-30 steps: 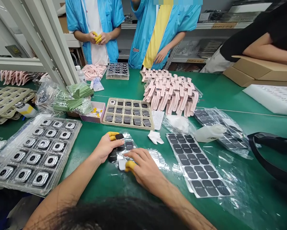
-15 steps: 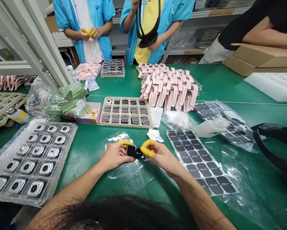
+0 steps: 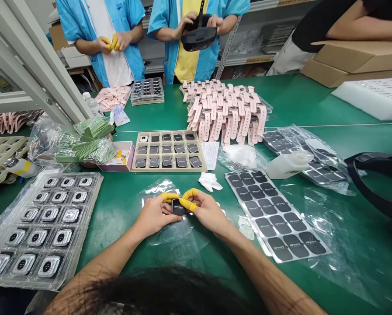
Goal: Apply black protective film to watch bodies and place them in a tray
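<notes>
Two bare hands meet above the green table [image 3: 156, 118], each with yellow finger cots on thumb and forefinger: left hand [image 3: 154, 215] and right hand [image 3: 208, 212] are both closed in a pinch on one small black watch body [image 3: 178, 206], held between them just over a clear plastic sheet [image 3: 169, 238] that lies flat on the table. Beige tray [image 3: 167, 151] — just beyond the hands, its compartments filled with dark square watch bodies, one at the upper left showing a pale face. Sticker sheet [image 3: 276, 216] — right of the hands, rows of black rounded film pieces, some printed with small lettering. White cloth scrap [image 3: 209, 181] between the tray and the sticker sheet. Clear blister tray [image 3: 41, 227] at the left, holding rows of silver-backed watch cases under plastic wrap. Pink box [image 3: 120, 155] touching the left end of the beige tray, with yellow bits inside. Bundles of green straps [image 3: 91, 142] in plastic, behind the pink box. Pile of pink straps [image 3: 227, 111] at the far centre. Bagged black film sheets [image 3: 300, 153] at the right, a white bottle [image 3: 289, 162] lying on them. Across the table, two people in blue coats stand; one holds a black headset [image 3: 198, 37].
</notes>
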A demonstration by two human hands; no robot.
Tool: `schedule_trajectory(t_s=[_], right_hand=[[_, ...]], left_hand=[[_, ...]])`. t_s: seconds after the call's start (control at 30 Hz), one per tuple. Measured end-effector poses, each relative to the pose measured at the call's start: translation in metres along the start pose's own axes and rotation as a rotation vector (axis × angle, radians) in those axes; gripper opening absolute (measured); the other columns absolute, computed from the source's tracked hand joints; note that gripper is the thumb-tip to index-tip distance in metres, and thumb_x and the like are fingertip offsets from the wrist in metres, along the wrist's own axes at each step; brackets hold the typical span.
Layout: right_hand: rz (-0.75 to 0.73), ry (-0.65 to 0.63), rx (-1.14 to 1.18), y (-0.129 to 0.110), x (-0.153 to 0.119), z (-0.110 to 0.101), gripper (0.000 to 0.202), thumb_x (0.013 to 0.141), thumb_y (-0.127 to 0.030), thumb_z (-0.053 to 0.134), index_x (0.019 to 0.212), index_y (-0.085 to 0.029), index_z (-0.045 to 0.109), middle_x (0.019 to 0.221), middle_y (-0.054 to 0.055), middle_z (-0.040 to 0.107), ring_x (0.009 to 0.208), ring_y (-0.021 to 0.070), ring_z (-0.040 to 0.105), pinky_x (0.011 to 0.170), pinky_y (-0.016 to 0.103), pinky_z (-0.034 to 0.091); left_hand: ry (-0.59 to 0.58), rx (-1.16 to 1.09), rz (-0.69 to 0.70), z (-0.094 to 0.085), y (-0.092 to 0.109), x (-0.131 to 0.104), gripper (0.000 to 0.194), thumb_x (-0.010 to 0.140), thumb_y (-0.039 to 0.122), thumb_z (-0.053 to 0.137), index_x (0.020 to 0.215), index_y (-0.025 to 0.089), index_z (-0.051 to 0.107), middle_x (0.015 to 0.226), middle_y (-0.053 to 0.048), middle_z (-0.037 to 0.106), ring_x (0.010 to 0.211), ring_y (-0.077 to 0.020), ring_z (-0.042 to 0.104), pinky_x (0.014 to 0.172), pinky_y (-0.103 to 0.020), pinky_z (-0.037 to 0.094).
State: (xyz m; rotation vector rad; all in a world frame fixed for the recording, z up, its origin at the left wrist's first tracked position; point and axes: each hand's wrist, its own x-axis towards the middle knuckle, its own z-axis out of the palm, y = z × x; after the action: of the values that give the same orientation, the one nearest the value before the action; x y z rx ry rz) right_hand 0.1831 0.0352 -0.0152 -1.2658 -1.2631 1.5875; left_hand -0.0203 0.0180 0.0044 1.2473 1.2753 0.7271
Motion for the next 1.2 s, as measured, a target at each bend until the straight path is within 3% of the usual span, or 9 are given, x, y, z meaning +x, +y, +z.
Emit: schedule_trajectory(t_s=[0.13, 0.53, 0.87, 1.03, 1.1, 1.2], right_hand=[[0.025, -0.003, 0.027, 0.0, 0.001, 0.0, 0.038, 0.073, -0.054, 0.088, 0.09, -0.025, 0.071, 0.083, -0.001, 0.071, 0.082, 0.0206, 0.068, 0.08, 0.038, 0.06], [0.04, 0.013, 0.056, -0.004, 0.0, 0.001, 0.033, 0.072, -0.046, 0.087, 0.09, -0.022, 0.073, 0.082, 0.0, 0.072, 0.082, 0.0208, 0.069, 0.08, 0.038, 0.061], [0.037, 0.003, 0.028, 0.0, 0.002, 0.0, 0.038, 0.073, -0.053, 0.089, 0.091, -0.024, 0.073, 0.082, -0.001, 0.071, 0.079, 0.0203, 0.069, 0.08, 0.04, 0.062], [0.015, 0.012, -0.006, 0.002, 0.003, 0.001, 0.037, 0.073, -0.052, 0.088, 0.091, -0.024, 0.072, 0.082, -0.001, 0.071, 0.078, 0.0198, 0.069, 0.077, 0.037, 0.062], [0.013, 0.055, -0.021, 0.002, 0.001, 0.002, 0.041, 0.074, -0.053, 0.087, 0.097, -0.024, 0.071, 0.087, -0.001, 0.07, 0.076, 0.0185, 0.069, 0.074, 0.036, 0.063], [0.011, 0.116, -0.01, 0.001, -0.002, 0.004, 0.052, 0.076, -0.055, 0.086, 0.115, -0.026, 0.068, 0.099, -0.001, 0.068, 0.073, 0.0165, 0.071, 0.07, 0.036, 0.065]], left_hand=[[0.002, 0.031, -0.005, 0.0, 0.003, -0.001, 0.064, 0.065, 0.025, 0.097, 0.126, 0.016, 0.08, 0.075, -0.002, 0.077, 0.073, -0.0221, 0.075, 0.074, -0.035, 0.06], [0.011, 0.039, 0.006, 0.0, 0.0, -0.001, 0.065, 0.065, 0.026, 0.097, 0.126, 0.017, 0.08, 0.075, -0.003, 0.077, 0.076, -0.0249, 0.077, 0.076, -0.036, 0.062], [0.027, 0.044, 0.01, 0.0, 0.004, -0.002, 0.062, 0.064, 0.023, 0.097, 0.124, 0.017, 0.081, 0.073, -0.002, 0.076, 0.073, -0.0244, 0.077, 0.075, -0.036, 0.063], [0.043, 0.049, 0.025, 0.0, 0.004, -0.004, 0.049, 0.068, 0.027, 0.096, 0.116, 0.028, 0.084, 0.074, 0.0, 0.079, 0.077, -0.0273, 0.079, 0.076, -0.038, 0.065], [0.05, 0.066, 0.023, -0.001, 0.001, -0.003, 0.047, 0.069, 0.03, 0.095, 0.114, 0.03, 0.084, 0.076, 0.001, 0.08, 0.079, -0.028, 0.081, 0.076, -0.038, 0.065], [0.046, 0.073, 0.008, -0.001, -0.005, 0.0, 0.058, 0.063, 0.031, 0.097, 0.118, 0.023, 0.08, 0.076, -0.001, 0.08, 0.077, -0.0266, 0.08, 0.074, -0.038, 0.065]])
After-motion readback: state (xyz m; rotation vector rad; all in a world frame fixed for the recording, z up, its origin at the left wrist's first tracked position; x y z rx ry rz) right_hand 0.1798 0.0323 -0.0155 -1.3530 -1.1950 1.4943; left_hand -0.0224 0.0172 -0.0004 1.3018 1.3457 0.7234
